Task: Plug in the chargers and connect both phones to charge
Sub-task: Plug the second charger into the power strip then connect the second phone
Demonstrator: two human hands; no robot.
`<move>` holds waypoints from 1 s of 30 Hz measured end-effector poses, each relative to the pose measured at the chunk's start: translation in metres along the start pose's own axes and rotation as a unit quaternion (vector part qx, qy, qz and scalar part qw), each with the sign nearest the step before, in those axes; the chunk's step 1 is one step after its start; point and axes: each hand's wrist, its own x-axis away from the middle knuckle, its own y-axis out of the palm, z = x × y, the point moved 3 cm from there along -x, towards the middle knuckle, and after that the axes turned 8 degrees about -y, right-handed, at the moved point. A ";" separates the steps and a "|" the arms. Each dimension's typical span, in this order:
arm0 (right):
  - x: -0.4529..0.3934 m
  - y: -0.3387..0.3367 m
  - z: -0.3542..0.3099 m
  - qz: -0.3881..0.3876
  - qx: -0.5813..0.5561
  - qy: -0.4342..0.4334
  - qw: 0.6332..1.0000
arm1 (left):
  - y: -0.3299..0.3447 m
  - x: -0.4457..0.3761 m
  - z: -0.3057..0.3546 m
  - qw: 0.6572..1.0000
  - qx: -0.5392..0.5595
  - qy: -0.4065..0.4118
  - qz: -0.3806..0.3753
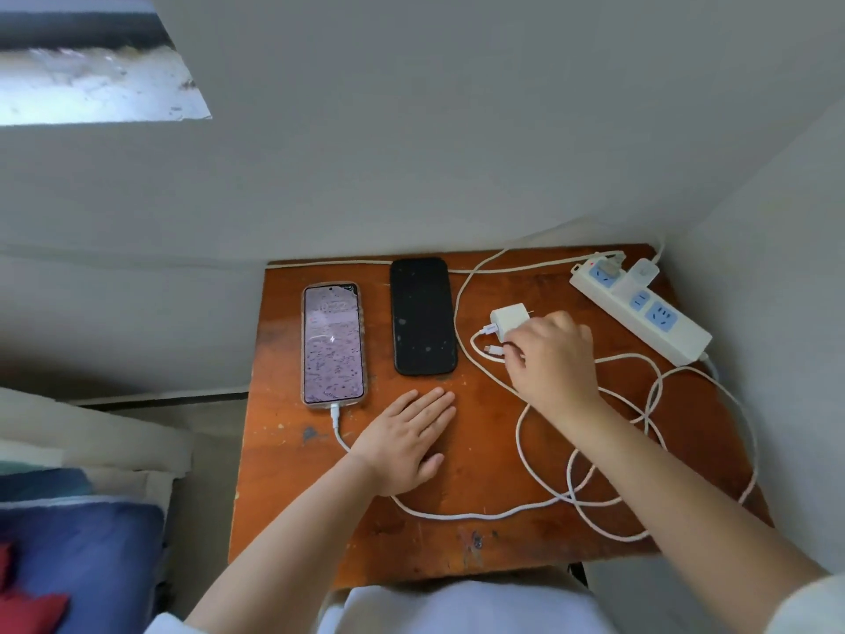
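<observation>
1. Phones, 2: a lit phone [333, 343] in a clear case lies far-left on the wooden table [462, 537]; a dark phone [423, 315], screen off, lies just right of it, apart, both lengthwise near-to-far.
2. Chargers, 2: a loose charger [509, 320], white cube w/ prongs pointing right, lies right of the dark phone; a plugged charger [640, 273] sits in the far end of the power strip [640, 308].
3. Cables, 2 at least: one white cable [339, 430] enters the lit phone's near end, runs under the left hand and on to the right. A second cable [462, 304] leaves the loose charger, its free plug tip [493, 349] lying just near of the charger. Coils overlap near-right; which loop belongs to which cable, cannot tell.
4. Hands, 2: left hand [407, 443] is flat on the table, fingers spread out straight, palm down, gripping nothing. Right hand [551, 359] is curled over the loose charger's near-right corner, fingertips touching it; whether it grips the charger, cannot tell.
5. Strip: lies diagonally at far-right corner, 3 blue sockets visible empty.
6. Edges: table's far & right edges meet the walls; left edge drops to the floor, bed [68, 542] beyond.
7. Open room: bare wood along the near-left part and betw. left hand and coils.
</observation>
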 end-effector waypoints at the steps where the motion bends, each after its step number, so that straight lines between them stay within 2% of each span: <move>1: -0.014 0.006 0.007 -0.042 0.021 0.000 0.999 | -0.001 0.000 0.000 1.000 0.001 -0.003 -0.003; 4: -0.044 0.035 0.021 -0.175 0.088 -0.077 0.978 | -0.002 0.001 0.002 1.000 -0.007 -0.007 -0.011; 6: -0.052 0.050 0.024 -0.226 0.108 -0.142 0.958 | -0.002 0.001 0.003 1.000 -0.012 -0.009 -0.010; 9: -0.054 0.056 0.033 -0.234 0.103 -0.186 0.949 | -0.001 0.004 0.004 0.999 -0.017 -0.028 -0.013; 12: -0.049 0.051 0.041 -0.194 0.096 -0.205 0.955 | -0.008 0.005 0.007 0.998 -0.005 -0.064 0.004; 13: -0.046 0.048 0.045 -0.173 0.084 -0.207 0.959 | -0.015 0.004 0.010 0.997 -0.006 -0.066 0.031; 15: -0.038 0.036 0.056 -0.122 0.043 -0.193 0.973 | -0.033 -0.002 0.019 0.992 -0.039 -0.062 0.104; 19: -0.011 0.008 0.093 -0.054 -0.083 -0.104 0.990 | -0.060 -0.031 0.038 0.979 0.008 -0.043 0.200; 22: 0.024 0.002 0.122 -0.080 -0.144 -0.034 0.986 | -0.068 -0.059 0.051 0.982 0.057 -0.049 0.172; 27: 0.076 0.011 0.149 -0.172 -0.167 -0.003 0.971 | -0.067 -0.097 0.068 0.990 0.033 -0.037 0.133; 30: 0.095 0.016 0.155 -0.239 -0.161 0.016 0.957 | -0.059 -0.105 0.070 0.992 0.012 -0.069 0.104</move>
